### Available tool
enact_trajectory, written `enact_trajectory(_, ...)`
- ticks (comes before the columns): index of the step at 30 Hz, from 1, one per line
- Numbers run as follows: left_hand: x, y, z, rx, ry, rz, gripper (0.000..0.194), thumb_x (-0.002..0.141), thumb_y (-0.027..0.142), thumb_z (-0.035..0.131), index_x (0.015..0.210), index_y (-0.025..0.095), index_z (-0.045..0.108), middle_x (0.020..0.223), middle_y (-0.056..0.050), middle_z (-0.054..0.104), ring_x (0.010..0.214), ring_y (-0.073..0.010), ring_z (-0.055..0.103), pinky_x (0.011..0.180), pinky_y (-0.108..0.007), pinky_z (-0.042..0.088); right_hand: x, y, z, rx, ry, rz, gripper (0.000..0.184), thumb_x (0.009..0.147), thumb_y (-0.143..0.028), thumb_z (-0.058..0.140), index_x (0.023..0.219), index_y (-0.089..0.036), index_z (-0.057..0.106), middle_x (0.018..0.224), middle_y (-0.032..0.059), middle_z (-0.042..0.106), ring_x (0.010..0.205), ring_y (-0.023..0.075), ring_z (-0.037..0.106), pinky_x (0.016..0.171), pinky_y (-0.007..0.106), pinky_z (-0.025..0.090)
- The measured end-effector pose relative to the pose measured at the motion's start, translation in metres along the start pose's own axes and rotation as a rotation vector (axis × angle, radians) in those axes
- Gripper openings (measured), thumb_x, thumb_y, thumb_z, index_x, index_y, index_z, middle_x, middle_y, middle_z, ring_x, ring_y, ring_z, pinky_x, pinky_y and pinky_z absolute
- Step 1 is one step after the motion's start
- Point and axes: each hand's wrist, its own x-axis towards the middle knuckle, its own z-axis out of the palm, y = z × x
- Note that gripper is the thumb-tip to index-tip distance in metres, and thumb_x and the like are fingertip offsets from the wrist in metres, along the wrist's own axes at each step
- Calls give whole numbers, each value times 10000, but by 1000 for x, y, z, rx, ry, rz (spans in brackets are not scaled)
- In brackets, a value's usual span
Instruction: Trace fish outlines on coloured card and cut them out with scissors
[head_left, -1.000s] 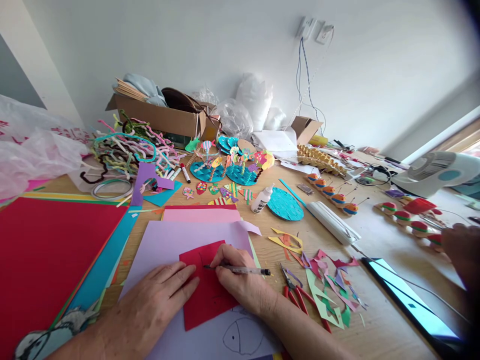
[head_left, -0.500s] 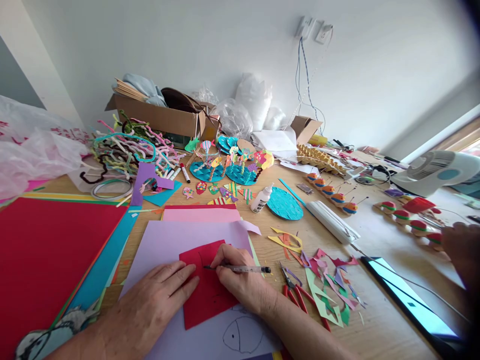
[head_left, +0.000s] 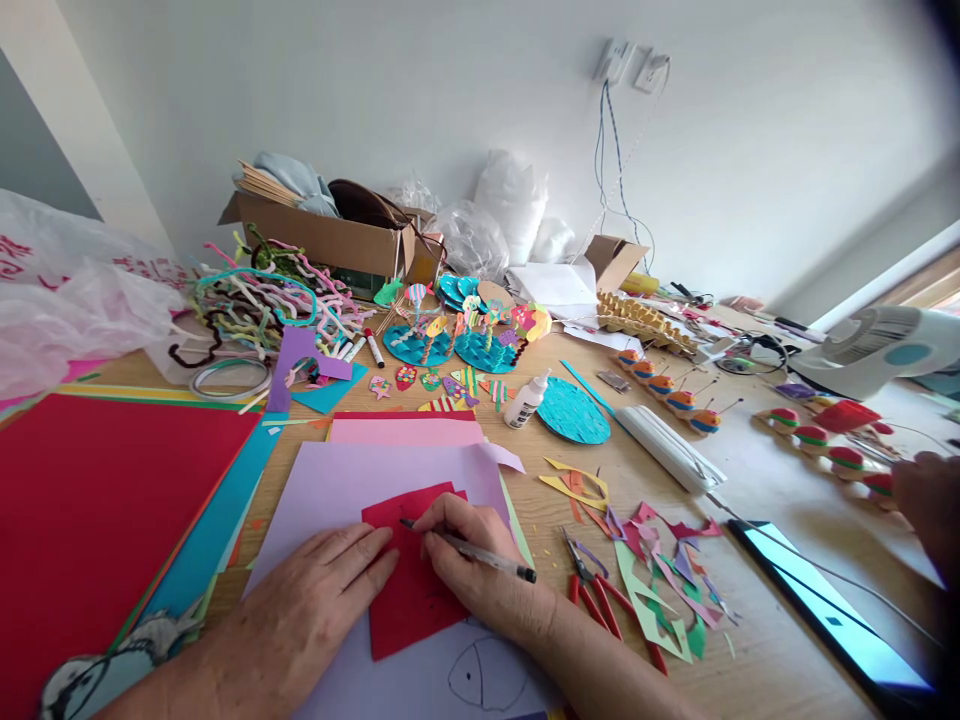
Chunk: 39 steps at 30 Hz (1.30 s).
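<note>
My right hand [head_left: 480, 555] grips a black-capped pen [head_left: 487, 558], its tip on a small red sheet of paper [head_left: 412, 625]. Dark lines show faintly on that sheet; my fingers cover part of them. Flat on the sheet's left edge rests my left hand [head_left: 330, 580], fingers stretched out. Beneath lies a large lilac sheet [head_left: 315, 490], with a fish outline [head_left: 487, 675] drawn near its lower edge. Just right of my right forearm are red-handled scissors [head_left: 592, 590].
Paper scraps [head_left: 667, 580] lie to the right, near a tablet [head_left: 825, 610]. A glue bottle [head_left: 526, 400] stands beside a blue disc [head_left: 574, 410]. Large red sheets [head_left: 112, 500] are stacked left. Another person's hand [head_left: 930, 500] shows at the right edge.
The pen tip has moved slightly up and left on the red paper, and the pen's capped end has tilted downward. My left hand stays in place.
</note>
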Motion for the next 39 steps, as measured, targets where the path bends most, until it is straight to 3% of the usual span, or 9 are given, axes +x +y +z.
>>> enact_trajectory(15,3,-1,-2,52,5,35,470,781,-1,322,1166,156,541,1111,-25,692,983,-166,635,801,-283,540,2,-4,0,-86,3,-28,185,702,-67,475,769,-187,599,577,-41,530,515,105,464,534,207,385)
enact_trajectory(39,3,0,-3,38,32,17,477,787,-2,323,1172,168,549,1119,-13,681,1001,-156,611,843,-274,515,3,-3,0,-75,7,-37,176,702,-63,482,774,-172,600,579,-34,542,515,99,471,525,195,378)
